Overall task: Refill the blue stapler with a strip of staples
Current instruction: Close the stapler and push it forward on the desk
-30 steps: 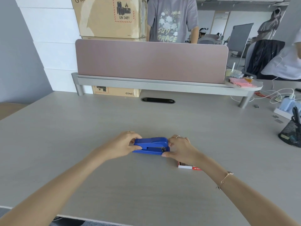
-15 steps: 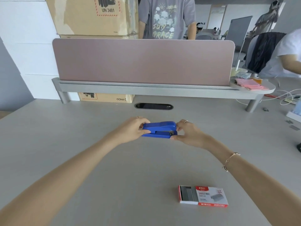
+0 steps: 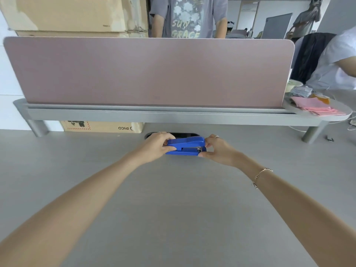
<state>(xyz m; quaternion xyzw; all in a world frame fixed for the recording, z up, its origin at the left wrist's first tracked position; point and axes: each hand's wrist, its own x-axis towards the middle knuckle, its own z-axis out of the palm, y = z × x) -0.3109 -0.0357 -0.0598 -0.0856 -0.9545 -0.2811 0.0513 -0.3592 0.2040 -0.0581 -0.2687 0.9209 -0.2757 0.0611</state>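
The blue stapler [image 3: 185, 145] is held up between both hands, in front of the desk's cable slot. Its lid is closed and its metal nose points right. My left hand [image 3: 157, 146] grips its rear end. The front end is pinched by my right hand [image 3: 217, 149], with the thumb under the base. The box of staples is out of view.
A pink divider panel [image 3: 150, 72] on a grey raised shelf [image 3: 154, 115] runs across the far side of the grey desk [image 3: 173, 209]. Pink papers [image 3: 316, 107] lie on the shelf's right end. Cardboard boxes [image 3: 77, 14] and a standing person [image 3: 189, 16] are behind the divider.
Both hands have lifted the stapler off the desk and carried it farther away. The view has tilted up, so the staple box dropped out of the frame.
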